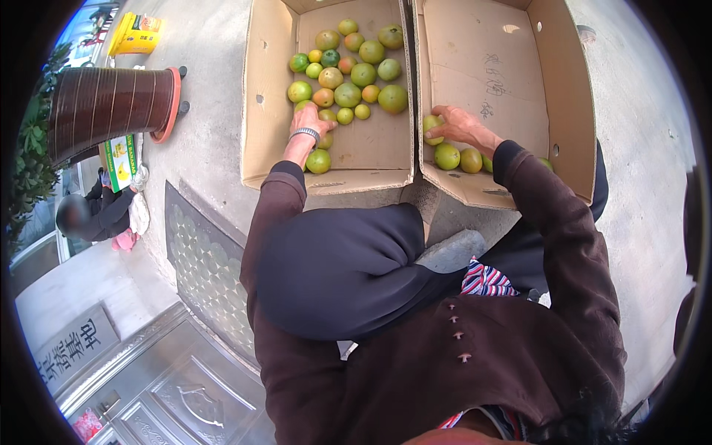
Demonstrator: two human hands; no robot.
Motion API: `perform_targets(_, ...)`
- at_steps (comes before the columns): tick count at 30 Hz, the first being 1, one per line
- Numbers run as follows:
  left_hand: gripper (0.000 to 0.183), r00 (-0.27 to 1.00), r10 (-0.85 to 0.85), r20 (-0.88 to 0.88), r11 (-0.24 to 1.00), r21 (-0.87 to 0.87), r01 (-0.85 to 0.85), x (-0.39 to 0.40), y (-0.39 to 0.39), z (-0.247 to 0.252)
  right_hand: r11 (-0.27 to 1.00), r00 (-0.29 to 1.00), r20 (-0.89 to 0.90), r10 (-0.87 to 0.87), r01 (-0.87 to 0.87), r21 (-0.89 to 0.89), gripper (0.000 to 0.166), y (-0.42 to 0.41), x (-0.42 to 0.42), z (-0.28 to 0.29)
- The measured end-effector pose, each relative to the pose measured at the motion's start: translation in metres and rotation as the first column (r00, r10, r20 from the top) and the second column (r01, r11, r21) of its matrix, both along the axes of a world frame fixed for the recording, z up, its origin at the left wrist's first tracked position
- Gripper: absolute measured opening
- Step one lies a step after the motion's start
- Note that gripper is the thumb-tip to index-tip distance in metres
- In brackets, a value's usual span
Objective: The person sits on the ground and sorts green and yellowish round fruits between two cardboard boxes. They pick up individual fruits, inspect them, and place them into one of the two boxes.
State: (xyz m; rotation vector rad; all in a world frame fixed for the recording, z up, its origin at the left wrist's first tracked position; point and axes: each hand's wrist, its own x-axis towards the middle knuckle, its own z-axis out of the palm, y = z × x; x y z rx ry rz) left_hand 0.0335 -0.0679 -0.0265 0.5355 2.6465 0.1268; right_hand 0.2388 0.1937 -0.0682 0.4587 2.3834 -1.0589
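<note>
Two cardboard boxes stand side by side before me. In the left box [367, 153] lie many green, yellowish and orange-tinged tomatoes [347, 95]. My left hand [310, 123], a metal band on its wrist, reaches down among the tomatoes at that box's left side. Its fingers touch a green tomato [303, 105], and the palm hides whether they grip it. In the right box [520, 111], my right hand [464, 128] has its fingers closed around a green tomato [432, 131] by the left wall. Several more, including a green tomato [446, 156], line the near edge, partly behind my forearm.
A brown ribbed planter [114, 108] on a wheeled base and a yellow bucket [136, 34] stand on the concrete at left. Beyond them a person [105, 217] is near a printed banana carton [119, 161]. A patterned mat [208, 267] lies before a metal door [183, 389].
</note>
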Motion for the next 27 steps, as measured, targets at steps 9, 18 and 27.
perform_targets(9,0.058,0.982,-0.151,-0.110,0.974,-0.186,0.129,0.004,0.015,-0.019,0.993,0.998,-0.068,0.012,-0.004,0.120,0.067,0.030,0.001,0.008)
perform_targets(18,0.060,0.543,-0.120,0.831,0.369,0.545,-0.753,-0.005,-0.010,0.071,0.978,0.892,-0.411,-0.188,0.207,0.000,0.055,0.051,0.011,0.101)
perform_targets(27,0.058,0.558,-0.531,0.638,0.043,0.678,-0.734,0.103,0.040,0.141,0.997,0.338,-0.940,0.057,0.023,0.069,0.052,-0.072,-0.012,0.202)
